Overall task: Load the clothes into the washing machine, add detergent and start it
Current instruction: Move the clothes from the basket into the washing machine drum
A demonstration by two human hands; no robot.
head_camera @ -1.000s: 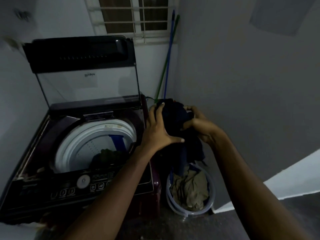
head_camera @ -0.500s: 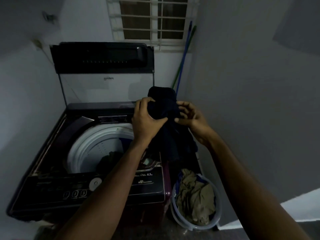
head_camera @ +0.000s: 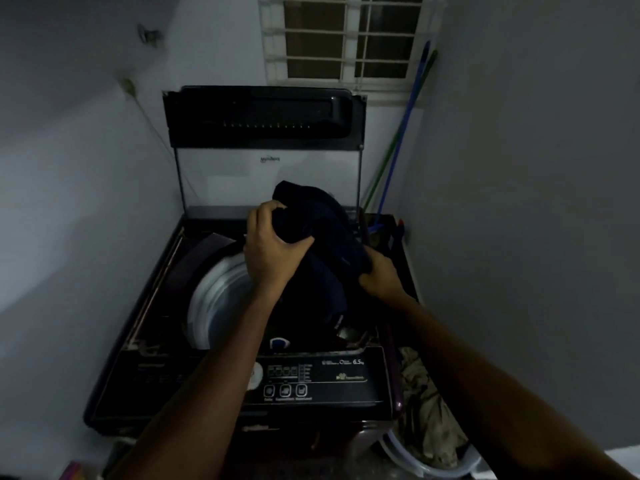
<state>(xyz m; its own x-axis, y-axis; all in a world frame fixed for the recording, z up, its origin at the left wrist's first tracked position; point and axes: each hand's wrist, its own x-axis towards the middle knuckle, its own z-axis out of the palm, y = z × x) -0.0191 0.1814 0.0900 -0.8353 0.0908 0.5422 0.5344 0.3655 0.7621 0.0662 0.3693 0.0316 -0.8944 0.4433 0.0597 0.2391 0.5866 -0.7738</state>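
Note:
A dark top-loading washing machine (head_camera: 145, 344) stands in the corner with its lid (head_camera: 263, 116) raised upright. Its white drum rim (head_camera: 214, 296) shows on the left of the opening. Both hands hold a bunched dark navy garment (head_camera: 325, 233) right over the drum. My left hand (head_camera: 270, 251) grips its upper left part, and my right hand (head_camera: 379, 275) grips its lower right side. The garment's lower end hangs down into the opening. The drum's inside is mostly hidden by the garment and my arms.
The control panel (head_camera: 332, 379) with buttons runs along the machine's front edge. A pale basket (head_camera: 433, 465) with beige clothes sits on the floor at the lower right. Blue and green broom handles (head_camera: 398, 143) lean in the corner under a barred window (head_camera: 346, 39). Walls close in on both sides.
Both hands carried the dark garment leftward from above the basket to over the drum opening and lowered it. The view shifted right and down toward the machine.

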